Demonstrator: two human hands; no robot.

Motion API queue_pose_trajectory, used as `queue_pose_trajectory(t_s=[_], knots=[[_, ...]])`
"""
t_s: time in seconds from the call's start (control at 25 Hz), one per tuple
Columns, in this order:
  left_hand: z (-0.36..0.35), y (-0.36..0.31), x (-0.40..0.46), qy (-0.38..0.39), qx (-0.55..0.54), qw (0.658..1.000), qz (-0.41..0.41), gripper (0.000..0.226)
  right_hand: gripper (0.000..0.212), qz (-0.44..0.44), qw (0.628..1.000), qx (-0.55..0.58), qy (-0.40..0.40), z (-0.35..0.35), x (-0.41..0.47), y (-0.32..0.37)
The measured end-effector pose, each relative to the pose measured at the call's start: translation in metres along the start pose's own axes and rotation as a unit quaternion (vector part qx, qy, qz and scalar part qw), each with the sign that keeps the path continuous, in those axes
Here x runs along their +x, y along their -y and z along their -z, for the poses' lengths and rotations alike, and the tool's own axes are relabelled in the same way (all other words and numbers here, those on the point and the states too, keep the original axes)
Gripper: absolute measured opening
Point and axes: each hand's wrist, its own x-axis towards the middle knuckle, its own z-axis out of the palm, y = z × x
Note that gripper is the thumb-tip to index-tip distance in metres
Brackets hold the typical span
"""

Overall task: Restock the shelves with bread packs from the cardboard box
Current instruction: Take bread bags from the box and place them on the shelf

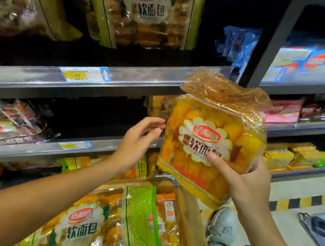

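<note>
An orange bread pack [213, 132] is held up in front of the middle shelf [73, 149]. My right hand [242, 178] grips its lower right corner, thumb on the front label. My left hand [139, 140] reaches in from the left with relaxed fingers, fingertips touching the pack's left edge. Below, the cardboard box [189, 217] holds more bread packs, a green-trimmed one [84, 229] lying on top. Similar green-trimmed packs [141, 13] stand on the upper shelf [102, 77].
Dark-wrapped snacks [10, 121] lie on the middle shelf at left, with a dark gap beside them. Blue packs [239, 44] and a neighbouring shelf unit [307, 86] stand to the right. A grey shoe [222, 226] and a dark bag [321, 230] are on the floor.
</note>
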Motion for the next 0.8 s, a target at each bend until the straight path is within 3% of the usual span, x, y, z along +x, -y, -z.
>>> queue_pose_trajectory(t_s=[0.04,0.12,0.24,0.36,0.52,0.68,0.8], knots=[[0.003,-0.007,-0.012,0.068,-0.048,0.996,0.041,0.027,0.058,-0.012,1.000,0.008,0.012,-0.005,-0.001,0.000],[0.012,-0.011,-0.022,0.150,-0.069,0.982,0.096,0.054,0.055,-0.024,0.999,0.028,0.038,-0.012,-0.001,-0.001],[0.026,-0.016,-0.026,0.183,-0.005,0.978,0.105,0.072,0.065,-0.033,0.997,0.029,0.062,-0.023,-0.004,-0.003],[0.034,-0.011,-0.029,0.132,0.015,0.989,0.073,0.062,0.068,-0.022,0.995,0.029,0.088,-0.028,-0.001,-0.003],[0.033,0.002,-0.026,0.063,0.036,0.997,0.031,0.066,0.054,0.014,0.990,0.007,0.140,-0.031,0.017,-0.009],[0.020,0.010,-0.016,-0.034,0.067,0.997,-0.024,0.066,0.054,0.059,0.982,-0.036,0.176,-0.035,0.049,-0.018],[0.009,0.013,-0.001,-0.097,0.093,0.989,-0.055,0.065,0.034,0.000,0.982,0.084,0.170,-0.041,0.081,-0.018]])
